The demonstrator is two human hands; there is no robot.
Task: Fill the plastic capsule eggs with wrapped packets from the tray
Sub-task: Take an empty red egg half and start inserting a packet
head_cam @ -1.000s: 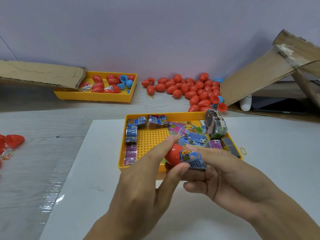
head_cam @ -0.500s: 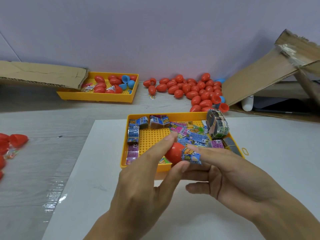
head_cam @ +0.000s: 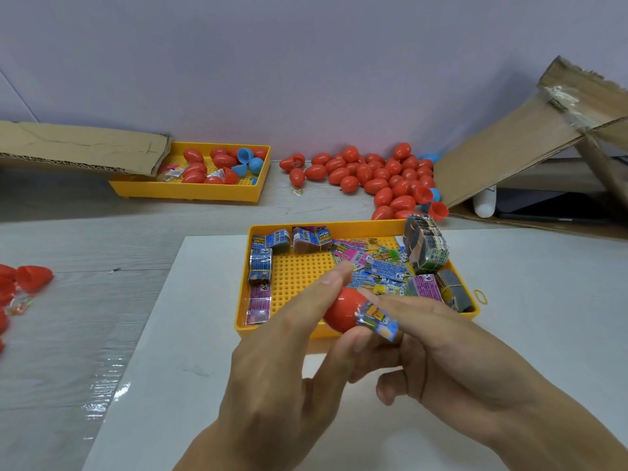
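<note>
Red egg half [head_cam: 341, 309] partly finger-hidden

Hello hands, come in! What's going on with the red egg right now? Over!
Left hand pinches the red egg half. Right hand pushes a wrapped packet into it; the packet sticks out. Both over the yellow tray. Nothing in the way.

two yellow trays [head_cam: 356, 227] [head_cam: 190, 192], two hands [head_cam: 282, 379] [head_cam: 452, 355], two cardboard pieces [head_cam: 81, 146] [head_cam: 509, 144].
</note>
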